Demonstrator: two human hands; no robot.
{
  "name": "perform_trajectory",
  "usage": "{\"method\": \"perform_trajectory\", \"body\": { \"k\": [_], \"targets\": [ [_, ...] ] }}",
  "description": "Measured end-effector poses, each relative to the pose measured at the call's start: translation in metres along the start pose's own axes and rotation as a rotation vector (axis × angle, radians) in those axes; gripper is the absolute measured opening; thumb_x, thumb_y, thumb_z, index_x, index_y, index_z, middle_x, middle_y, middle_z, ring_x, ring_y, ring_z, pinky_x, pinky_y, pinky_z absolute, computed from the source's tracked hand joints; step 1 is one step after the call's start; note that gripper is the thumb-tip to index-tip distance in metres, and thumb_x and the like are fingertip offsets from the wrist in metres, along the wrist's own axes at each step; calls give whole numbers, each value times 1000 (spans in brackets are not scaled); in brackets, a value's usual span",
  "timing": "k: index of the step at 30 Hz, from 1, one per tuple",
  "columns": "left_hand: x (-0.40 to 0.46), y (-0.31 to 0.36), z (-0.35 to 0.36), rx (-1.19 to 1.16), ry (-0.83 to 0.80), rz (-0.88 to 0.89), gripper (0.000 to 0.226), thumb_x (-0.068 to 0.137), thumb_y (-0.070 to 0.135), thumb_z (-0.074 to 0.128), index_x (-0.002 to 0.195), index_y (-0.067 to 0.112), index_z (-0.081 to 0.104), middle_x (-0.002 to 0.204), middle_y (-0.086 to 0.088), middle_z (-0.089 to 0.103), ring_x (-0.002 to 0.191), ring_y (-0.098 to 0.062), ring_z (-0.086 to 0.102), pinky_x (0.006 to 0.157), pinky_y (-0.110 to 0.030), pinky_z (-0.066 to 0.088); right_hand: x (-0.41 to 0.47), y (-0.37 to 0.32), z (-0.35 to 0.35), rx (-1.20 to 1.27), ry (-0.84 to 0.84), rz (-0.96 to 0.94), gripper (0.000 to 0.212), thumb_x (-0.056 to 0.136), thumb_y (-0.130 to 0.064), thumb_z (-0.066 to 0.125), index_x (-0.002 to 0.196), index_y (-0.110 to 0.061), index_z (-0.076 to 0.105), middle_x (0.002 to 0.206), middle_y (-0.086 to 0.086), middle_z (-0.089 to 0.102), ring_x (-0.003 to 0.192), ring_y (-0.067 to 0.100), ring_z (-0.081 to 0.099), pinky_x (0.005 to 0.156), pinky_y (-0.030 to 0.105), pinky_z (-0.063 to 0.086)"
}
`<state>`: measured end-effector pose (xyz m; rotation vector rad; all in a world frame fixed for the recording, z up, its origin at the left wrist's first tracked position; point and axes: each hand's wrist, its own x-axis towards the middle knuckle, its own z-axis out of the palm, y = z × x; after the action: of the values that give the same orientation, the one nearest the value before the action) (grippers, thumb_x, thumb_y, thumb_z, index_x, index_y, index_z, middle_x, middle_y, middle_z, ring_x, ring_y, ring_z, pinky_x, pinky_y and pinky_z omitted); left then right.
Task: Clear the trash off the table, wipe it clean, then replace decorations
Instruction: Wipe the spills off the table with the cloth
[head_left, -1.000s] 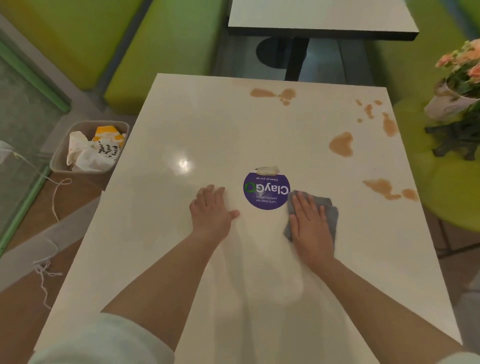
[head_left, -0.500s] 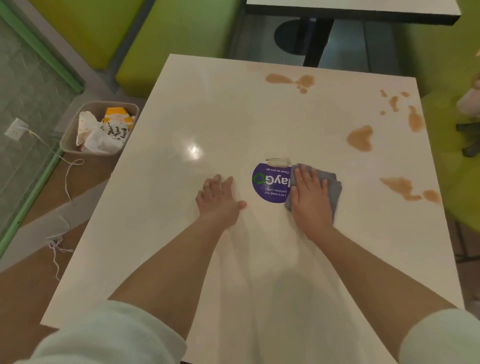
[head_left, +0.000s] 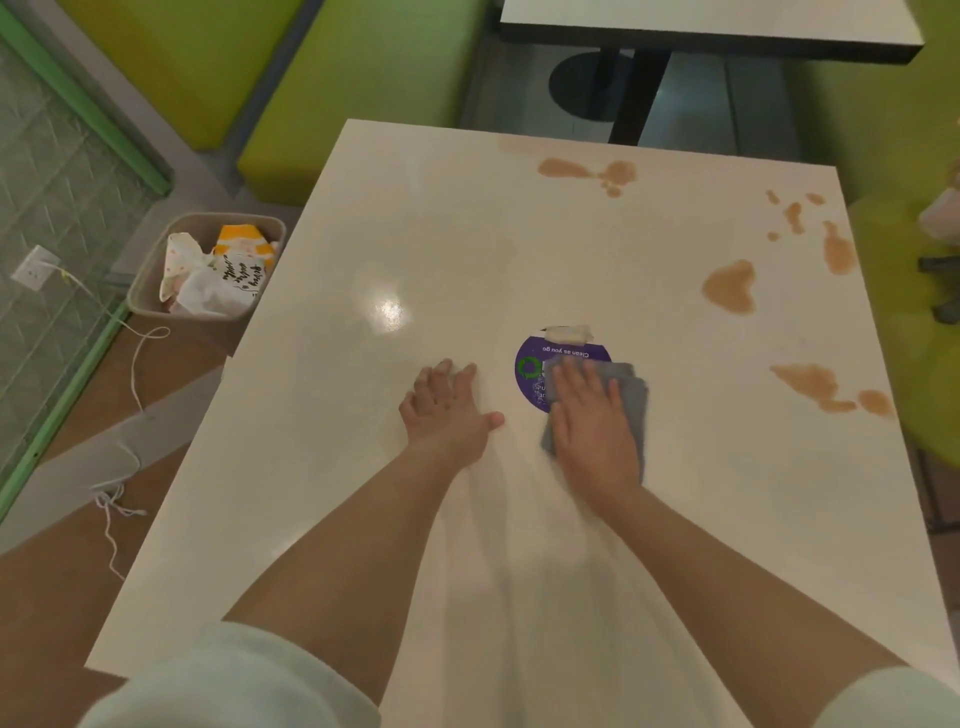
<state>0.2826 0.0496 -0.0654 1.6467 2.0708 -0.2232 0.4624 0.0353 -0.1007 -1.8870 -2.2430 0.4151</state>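
Observation:
On the white table, my right hand presses a folded grey cloth flat with straight fingers. The cloth half covers a round purple sticker in the table's middle. My left hand rests flat on the tabletop just left of the sticker, holding nothing. Brown spill stains lie at the far edge, along the right side and at the right near edge.
A beige bin with crumpled wrappers stands on the floor left of the table. Green benches sit beyond it, and a second table at the back. White cords trail over the floor at left.
My right hand has slid the cloth leftward onto the purple sticker, covering more of it. My left hand stays flat in about the same place. The view has shifted.

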Motion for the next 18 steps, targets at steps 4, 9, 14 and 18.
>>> {"method": "perform_trajectory", "body": {
  "k": [4,9,14,18],
  "targets": [
    [-2,-3,-1,-42,17,16,74,93,60,45,153,37,8,161,7,-2,148,-20,-8,118,-42,7,-7,17,-2,41,-17,-118,58,99,-34,13,152,-18,29,161,-5,21,149,7,8,120,30,-2],
    [-3,-6,-2,-51,22,46,73,93,63,42,153,38,9,160,6,0,147,-20,-6,116,-41,10,24,32,-9,61,69,203,50,105,-23,23,154,-17,26,161,-1,22,150,15,10,120,37,-1],
    [-5,-18,-6,53,102,138,64,94,64,36,149,37,20,154,6,16,137,-23,16,104,-41,23,-15,-10,8,83,-23,-133,56,100,-32,18,151,-15,34,159,-4,24,148,10,13,121,36,5],
    [2,-22,-11,122,127,213,49,101,47,32,148,35,23,149,3,22,130,-25,24,102,-39,24,5,6,-3,150,34,13,55,99,-29,19,150,-16,36,159,-4,26,146,2,10,120,30,1]
  ]
}}
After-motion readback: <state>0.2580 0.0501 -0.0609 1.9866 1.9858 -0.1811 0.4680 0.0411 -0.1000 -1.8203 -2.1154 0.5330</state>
